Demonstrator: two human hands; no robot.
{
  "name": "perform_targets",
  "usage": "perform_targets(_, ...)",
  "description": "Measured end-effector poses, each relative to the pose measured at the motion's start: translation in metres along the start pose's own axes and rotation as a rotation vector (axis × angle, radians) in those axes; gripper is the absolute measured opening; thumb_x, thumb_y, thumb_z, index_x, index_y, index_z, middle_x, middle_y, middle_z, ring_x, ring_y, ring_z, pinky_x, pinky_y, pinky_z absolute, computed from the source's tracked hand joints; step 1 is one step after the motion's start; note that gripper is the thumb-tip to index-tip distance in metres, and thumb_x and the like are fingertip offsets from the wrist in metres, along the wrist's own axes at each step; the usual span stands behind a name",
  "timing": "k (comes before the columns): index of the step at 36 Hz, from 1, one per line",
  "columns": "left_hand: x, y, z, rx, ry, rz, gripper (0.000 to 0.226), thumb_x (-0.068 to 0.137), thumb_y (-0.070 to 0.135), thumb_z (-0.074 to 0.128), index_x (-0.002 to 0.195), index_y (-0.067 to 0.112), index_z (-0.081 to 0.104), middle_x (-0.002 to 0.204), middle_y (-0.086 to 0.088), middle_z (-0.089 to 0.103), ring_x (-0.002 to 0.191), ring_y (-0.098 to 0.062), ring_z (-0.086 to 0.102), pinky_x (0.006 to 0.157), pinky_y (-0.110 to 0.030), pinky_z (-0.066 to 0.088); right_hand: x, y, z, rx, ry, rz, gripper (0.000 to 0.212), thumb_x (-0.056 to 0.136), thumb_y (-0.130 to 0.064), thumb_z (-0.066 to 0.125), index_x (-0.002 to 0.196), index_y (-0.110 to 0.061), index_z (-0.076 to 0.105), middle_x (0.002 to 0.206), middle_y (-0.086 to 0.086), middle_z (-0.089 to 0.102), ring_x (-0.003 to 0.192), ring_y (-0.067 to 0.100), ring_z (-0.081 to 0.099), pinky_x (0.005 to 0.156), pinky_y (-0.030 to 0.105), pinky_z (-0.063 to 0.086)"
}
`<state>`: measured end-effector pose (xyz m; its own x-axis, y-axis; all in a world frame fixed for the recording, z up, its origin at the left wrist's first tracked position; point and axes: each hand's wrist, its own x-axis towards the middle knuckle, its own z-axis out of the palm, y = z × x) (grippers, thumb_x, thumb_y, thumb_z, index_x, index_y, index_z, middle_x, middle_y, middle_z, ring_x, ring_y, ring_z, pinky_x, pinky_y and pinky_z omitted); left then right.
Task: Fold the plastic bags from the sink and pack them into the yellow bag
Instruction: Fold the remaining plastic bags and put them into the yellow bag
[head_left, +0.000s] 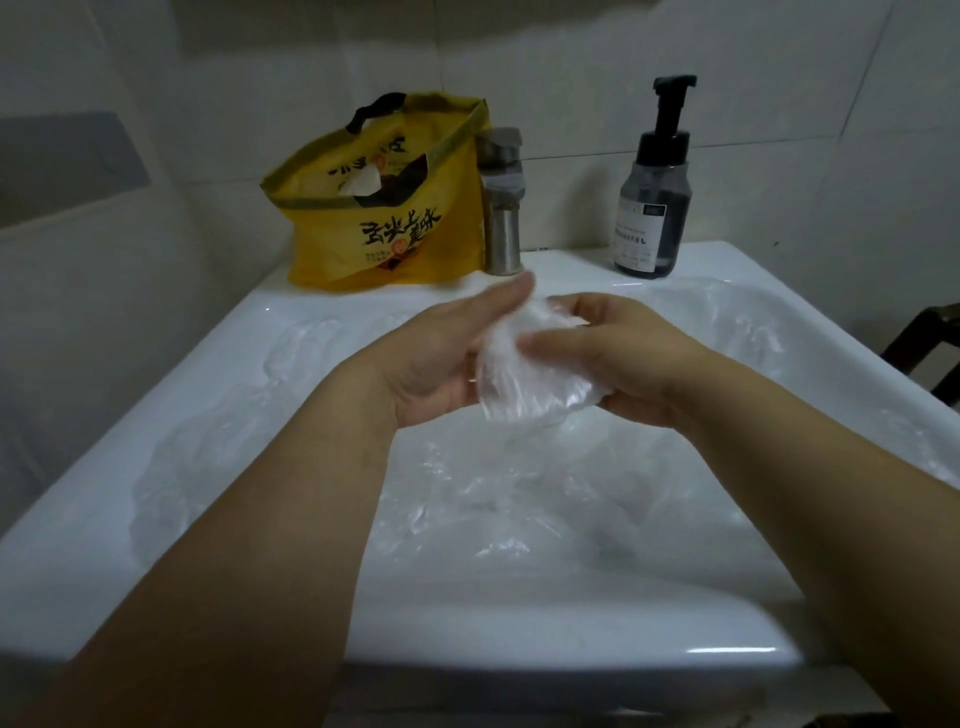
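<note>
**Clear plastic bag held over the sink: spring-back risk.**
My left hand presses nearly flat against it; my right hand curls its fingers round it. If I ease off, the slick film could unfold or drop among the loose bags, short of the yellow bag behind.

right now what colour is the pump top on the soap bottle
Black; the pump top sits on a smoky grey soap bottle, seen in the head view.
</note>
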<state>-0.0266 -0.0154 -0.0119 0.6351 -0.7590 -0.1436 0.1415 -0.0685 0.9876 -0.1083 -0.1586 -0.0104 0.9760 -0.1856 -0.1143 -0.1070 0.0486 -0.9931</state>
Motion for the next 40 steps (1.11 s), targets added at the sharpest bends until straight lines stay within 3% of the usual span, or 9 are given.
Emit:
perform_targets(2,-0.001,-0.001,0.005,0.068,0.061,0.009,0.043,0.082,0.036,0.067,0.116,0.010,0.064,0.114,-0.012,0.071,0.108,-0.025,0.067,0.093,-0.036,0.055,0.001,0.001,0.001,-0.021,0.007,0.005,0.058,0.080,-0.007,0.073,0.131,-0.013,0.045,0.110,0.011,0.063,0.091,0.026,0.069,0.076,0.034,0.060)
perform_targets(5,0.006,-0.004,0.001,0.052,0.209,0.031,0.033,0.093,0.023,0.061,0.122,0.007,0.062,0.114,-0.010,0.070,0.105,-0.023,0.068,0.092,-0.034,0.055,0.005,0.002,-0.003,0.101,0.038,0.032,0.072,0.081,-0.008,0.072,0.142,-0.015,0.035,0.110,0.013,0.062,0.104,0.032,0.065,0.089,0.042,0.055)
perform_targets(10,0.013,-0.004,-0.002,-0.065,0.343,0.112,0.030,0.096,0.014,0.057,0.125,0.006,0.058,0.113,-0.012,0.070,0.101,-0.023,0.068,0.089,-0.036,0.055,0.005,0.006,0.005,0.226,-0.115,0.168,0.037,0.083,-0.020,0.067,0.117,-0.008,0.059,0.124,0.019,0.060,0.101,0.029,0.062,0.079,0.037,0.058)
perform_targets(13,0.013,-0.004,0.001,-0.129,0.301,0.145,0.025,0.096,0.009,0.054,0.120,0.005,0.060,0.107,-0.012,0.070,0.095,-0.021,0.067,0.092,-0.039,0.052,0.008,0.006,0.006,0.270,-0.054,0.120,0.023,0.092,-0.009,0.057,0.114,-0.002,0.059,0.105,0.016,0.067,0.082,0.022,0.066,0.074,0.032,0.058)
perform_targets(16,0.012,0.000,-0.001,-0.219,0.258,0.158,0.023,0.095,0.006,0.054,0.117,0.001,0.059,0.105,-0.015,0.069,0.092,-0.021,0.066,0.088,-0.034,0.054,0.009,0.001,-0.001,0.346,-0.003,0.043,0.027,0.095,-0.006,0.050,0.120,-0.001,0.057,0.109,0.017,0.068,0.087,0.023,0.066,0.075,0.029,0.057)
perform_targets(27,-0.001,0.003,-0.012,-0.119,0.122,0.129,0.030,0.088,-0.001,0.055,0.118,-0.004,0.060,0.121,-0.021,0.064,0.110,-0.027,0.062,0.092,-0.030,0.053,0.002,-0.008,-0.020,0.380,-0.159,0.025,0.035,0.094,0.002,0.045,0.126,-0.007,0.056,0.091,0.011,0.068,0.067,0.018,0.067,0.050,0.022,0.054)
perform_targets(30,-0.003,0.004,-0.011,-0.091,0.115,0.125,0.028,0.087,-0.004,0.055,0.114,-0.005,0.060,0.113,-0.020,0.065,0.104,-0.026,0.062,0.091,-0.030,0.052,0.001,-0.010,-0.023,0.372,-0.212,0.034,0.024,0.092,0.005,0.044,0.103,-0.010,0.060,0.083,0.010,0.067,0.061,0.016,0.065,0.047,0.022,0.053)
perform_targets(33,-0.004,0.006,-0.009,-0.100,0.109,0.128,0.024,0.088,-0.010,0.051,0.108,-0.003,0.062,0.099,-0.014,0.068,0.091,-0.020,0.066,0.081,-0.025,0.058,0.001,-0.010,-0.023,0.362,-0.224,0.024,0.032,0.091,0.010,0.037,0.077,-0.013,0.055,0.068,0.007,0.063,0.053,0.014,0.059,0.046,0.022,0.053)
perform_targets(40,-0.005,0.009,-0.004,-0.092,0.094,0.100,0.026,0.092,-0.009,0.049,0.111,0.002,0.063,0.093,-0.013,0.072,0.079,-0.018,0.071,0.069,-0.021,0.059,0.003,-0.013,-0.025,0.354,-0.200,-0.005,0.034,0.092,0.008,0.034,0.071,-0.012,0.053,0.059,0.006,0.061,0.047,0.013,0.058,0.045,0.021,0.052)
